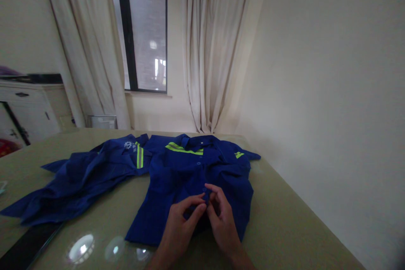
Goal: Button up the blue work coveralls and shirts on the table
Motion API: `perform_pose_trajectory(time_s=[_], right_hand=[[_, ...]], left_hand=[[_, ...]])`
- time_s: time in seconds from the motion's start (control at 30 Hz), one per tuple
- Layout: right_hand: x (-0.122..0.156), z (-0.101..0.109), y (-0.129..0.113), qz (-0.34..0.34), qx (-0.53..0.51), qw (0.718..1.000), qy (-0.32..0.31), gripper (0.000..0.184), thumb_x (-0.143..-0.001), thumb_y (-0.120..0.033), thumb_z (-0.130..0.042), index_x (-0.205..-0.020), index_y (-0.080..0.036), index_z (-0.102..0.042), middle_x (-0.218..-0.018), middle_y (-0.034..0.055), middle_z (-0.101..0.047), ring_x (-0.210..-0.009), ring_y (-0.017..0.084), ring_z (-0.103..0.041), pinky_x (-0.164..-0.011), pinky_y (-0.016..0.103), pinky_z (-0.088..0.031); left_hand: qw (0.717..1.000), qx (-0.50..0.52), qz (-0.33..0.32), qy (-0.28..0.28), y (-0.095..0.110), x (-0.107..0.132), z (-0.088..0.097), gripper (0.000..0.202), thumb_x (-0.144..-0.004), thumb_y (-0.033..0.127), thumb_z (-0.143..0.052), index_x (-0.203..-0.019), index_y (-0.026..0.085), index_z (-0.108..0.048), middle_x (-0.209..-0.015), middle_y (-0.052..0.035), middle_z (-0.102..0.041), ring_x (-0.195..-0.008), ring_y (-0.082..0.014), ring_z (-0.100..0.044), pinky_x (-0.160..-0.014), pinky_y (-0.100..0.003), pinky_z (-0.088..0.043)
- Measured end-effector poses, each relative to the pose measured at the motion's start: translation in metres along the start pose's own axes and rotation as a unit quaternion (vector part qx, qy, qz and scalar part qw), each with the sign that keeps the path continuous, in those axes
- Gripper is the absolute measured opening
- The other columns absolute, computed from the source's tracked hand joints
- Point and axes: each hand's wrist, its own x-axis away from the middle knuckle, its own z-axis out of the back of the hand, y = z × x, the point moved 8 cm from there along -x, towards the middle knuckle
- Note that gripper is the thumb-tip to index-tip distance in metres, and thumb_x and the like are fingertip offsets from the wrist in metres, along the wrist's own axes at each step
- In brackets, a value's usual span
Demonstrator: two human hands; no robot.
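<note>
A dark blue work shirt point(177, 181) with yellow-green reflective stripes lies spread on the table, its collar at the far side. My left hand point(185, 215) pinches the shirt's front edge between thumb and fingers. Close beside it, my right hand point(223, 213) grips the same edge, the fingertips of both hands nearly meeting at a button point(204, 190). Fabric is lifted and bunched between them. Farther up the front, another button point(198, 163) shows. The fingers partly hide the cloth they hold.
A second blue garment point(91, 177) with a reflective stripe lies crumpled at the left, touching the shirt. A black flat object point(31, 242) is at the table's near left. The glossy table point(284, 219) meets a wall point(332, 93) on the right. Curtains point(211, 50) hang behind.
</note>
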Motion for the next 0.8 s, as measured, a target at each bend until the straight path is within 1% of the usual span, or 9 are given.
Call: perform_pose_trajectory(time_s=[0.1,0.17,0.23,0.33,0.47,0.53,0.6,0.7,0.8], right_hand=[[-0.001,0.002,0.002,-0.011,-0.025,1.0,0.0,0.041,-0.089,-0.032,-0.062,-0.129,-0.022,-0.061,-0.08,-0.0019,-0.052,-0.072,0.016,-0.052,-0.066,0.024,-0.046],[-0.002,0.001,0.002,-0.02,-0.047,0.999,-0.01,0.04,-0.088,-0.033,-0.063,-0.127,-0.022,-0.062,-0.079,-0.0026,-0.051,-0.07,0.015,-0.051,-0.064,0.024,-0.045],[-0.004,0.001,0.004,-0.033,-0.071,0.997,-0.012,0.037,-0.091,-0.04,-0.059,-0.122,-0.022,-0.064,-0.075,-0.0028,-0.052,-0.068,0.015,-0.052,-0.063,0.025,-0.045],[-0.009,0.008,0.015,-0.076,-0.093,0.992,0.026,0.042,-0.093,-0.054,-0.055,-0.115,-0.021,-0.066,-0.072,-0.0019,-0.056,-0.066,0.017,-0.055,-0.061,0.027,-0.046],[-0.015,0.011,0.034,-0.127,-0.103,0.986,0.032,0.049,-0.074,-0.051,-0.08,-0.108,-0.019,-0.067,-0.08,0.0019,-0.068,-0.075,0.021,-0.066,-0.069,0.03,-0.052],[-0.017,0.008,0.038,-0.137,-0.133,0.981,0.015,0.046,-0.069,-0.046,-0.085,-0.103,-0.019,-0.069,-0.085,0.0043,-0.073,-0.082,0.023,-0.069,-0.077,0.033,-0.054],[-0.016,0.008,0.04,-0.152,-0.178,0.972,0.02,0.042,-0.07,-0.046,-0.084,-0.098,-0.019,-0.069,-0.085,0.0045,-0.075,-0.079,0.022,-0.069,-0.075,0.033,-0.054],[-0.014,0.01,0.037,-0.173,-0.245,0.953,0.048,0.035,-0.071,-0.046,-0.084,-0.089,-0.019,-0.069,-0.076,0.0013,-0.072,-0.065,0.018,-0.065,-0.064,0.029,-0.052],[-0.012,0.01,0.031,-0.184,-0.298,0.934,0.066,0.031,-0.07,-0.043,-0.086,-0.081,-0.02,-0.069,-0.072,-0.0003,-0.069,-0.063,0.017,-0.063,-0.061,0.027,-0.05]], left_hand=[[0.998,0.056,0.025,-0.021,-0.003,-0.004,-0.004,0.028,-0.092,0.047,-0.062,-0.091,0.022,-0.076,-0.108,-0.008,-0.077,-0.103,-0.0261,-0.07,-0.095,-0.036,-0.054],[0.997,0.077,0.03,-0.004,-0.006,-0.006,-0.003,0.022,-0.084,0.042,-0.072,-0.089,0.02,-0.07,-0.096,-0.0062,-0.075,-0.093,-0.0235,-0.07,-0.086,-0.032,-0.056],[0.996,0.084,0.033,0.001,-0.009,-0.005,-0.004,0.021,-0.08,0.035,-0.076,-0.09,0.02,-0.065,-0.087,-0.0029,-0.071,-0.083,-0.0201,-0.068,-0.076,-0.028,-0.055],[0.999,0.032,0.015,-0.04,-0.003,-0.002,-0.011,0.011,-0.08,0.023,-0.071,-0.089,0.021,-0.065,-0.083,-0.0013,-0.067,-0.075,-0.0174,-0.064,-0.068,-0.025,-0.05],[0.991,-0.071,-0.065,-0.092,0.016,0.005,-0.022,0.019,-0.077,0.008,-0.059,-0.086,0.022,-0.067,-0.088,-0.0026,-0.066,-0.081,-0.0172,-0.063,-0.074,-0.026,-0.047],[0.985,-0.092,-0.09,-0.113,0.021,0.009,-0.028,0.025,-0.075,0.003,-0.055,-0.085,0.022,-0.068,-0.091,-0.0031,-0.066,-0.085,-0.0173,-0.064,-0.077,-0.026,-0.047],[0.982,-0.097,-0.105,-0.125,0.024,0.011,-0.03,0.026,-0.074,0.002,-0.053,-0.083,0.022,-0.066,-0.092,-0.003,-0.064,-0.086,-0.0171,-0.063,-0.077,-0.026,-0.046],[0.986,-0.083,-0.098,-0.106,0.024,0.01,-0.025,0.021,-0.075,0.004,-0.055,-0.084,0.022,-0.062,-0.088,-0.0019,-0.062,-0.083,-0.0172,-0.061,-0.075,-0.026,-0.045],[0.994,-0.054,-0.049,-0.079,0.016,0.007,-0.017,0.027,-0.078,0.01,-0.056,-0.1,0.022,-0.062,-0.088,-0.0011,-0.062,-0.083,-0.0181,-0.06,-0.077,-0.027,-0.046]])
